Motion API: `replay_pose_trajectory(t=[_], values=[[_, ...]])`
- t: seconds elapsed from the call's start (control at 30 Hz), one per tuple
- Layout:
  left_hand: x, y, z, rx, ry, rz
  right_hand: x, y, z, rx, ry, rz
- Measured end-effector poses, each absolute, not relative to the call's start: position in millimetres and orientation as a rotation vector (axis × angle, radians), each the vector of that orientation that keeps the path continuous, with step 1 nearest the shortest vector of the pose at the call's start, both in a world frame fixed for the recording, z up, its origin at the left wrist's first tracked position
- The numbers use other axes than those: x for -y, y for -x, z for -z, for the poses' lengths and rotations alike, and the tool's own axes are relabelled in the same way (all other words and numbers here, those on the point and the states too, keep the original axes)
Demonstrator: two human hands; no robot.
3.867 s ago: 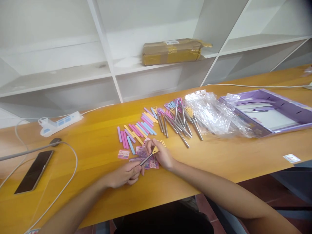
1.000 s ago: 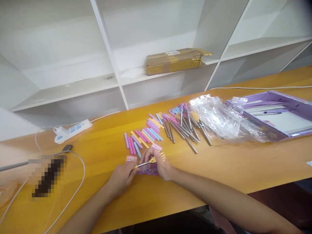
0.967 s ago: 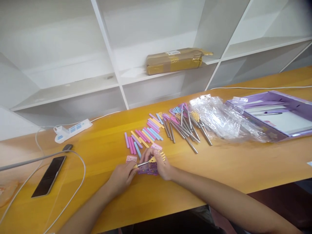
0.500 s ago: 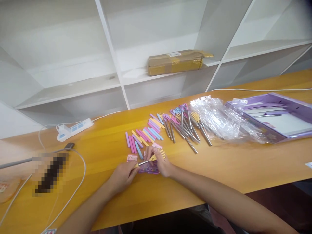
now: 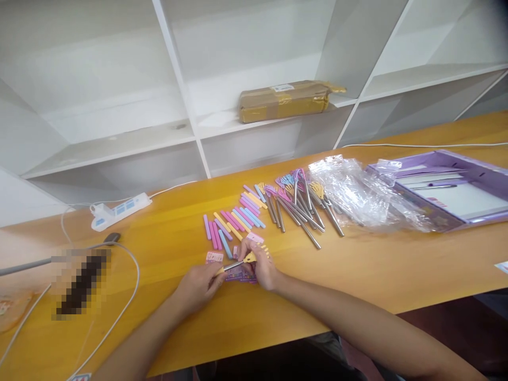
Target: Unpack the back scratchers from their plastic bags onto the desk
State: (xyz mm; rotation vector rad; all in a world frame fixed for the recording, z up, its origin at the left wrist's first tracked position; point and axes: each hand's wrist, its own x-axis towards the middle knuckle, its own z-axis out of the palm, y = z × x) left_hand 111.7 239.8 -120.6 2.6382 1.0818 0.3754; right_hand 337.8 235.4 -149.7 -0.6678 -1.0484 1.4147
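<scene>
Between my hands is a back scratcher [image 5: 233, 265] with a yellow claw head and a short metal rod. My left hand [image 5: 198, 283] is closed round its yellow handle end, which mostly hides behind the fingers. Closed at the claw end, my right hand [image 5: 260, 264] grips the head near the rod. Purple and pink printed cards [image 5: 240, 275] lie on the table beneath both hands. Just beyond are several pink, purple, blue and yellow sleeves [image 5: 225, 243] in loose rows. More back scratchers [image 5: 301, 209] with metal rods lie in a pile to the right.
Clear plastic bags [image 5: 349, 190] are heaped beside a purple box [image 5: 452, 225] at the right. A white power strip [image 5: 121, 211] and cables lie on the left. Behind the table rise white shelves [image 5: 119, 145], with a taped cardboard parcel [image 5: 283, 103] on one.
My right hand's fingers have shifted slightly on the yellow claw head. The left hand keeps its grip on the handle end, and the piles stay as they were.
</scene>
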Motion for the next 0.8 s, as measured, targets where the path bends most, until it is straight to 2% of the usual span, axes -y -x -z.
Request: replay_pose_trajectory(t=[0.4, 0.6, 0.8], values=[[-244.8, -107.5, 116.2, -1.083, -2.673, -0.501, -245.2, -355.2, 112.2, 0.944, 0.645, -1.369], [-243.7, -108.5, 111.5, -1.127, -2.7, -0.5, -255.0, -414.4, 88.2, 0.995, 0.777, -1.136], [-239.4, -113.7, 106.2, -1.141, -2.717, -0.449, -262.1, -506.4, 65.9, 0.949, 0.628, -0.908]])
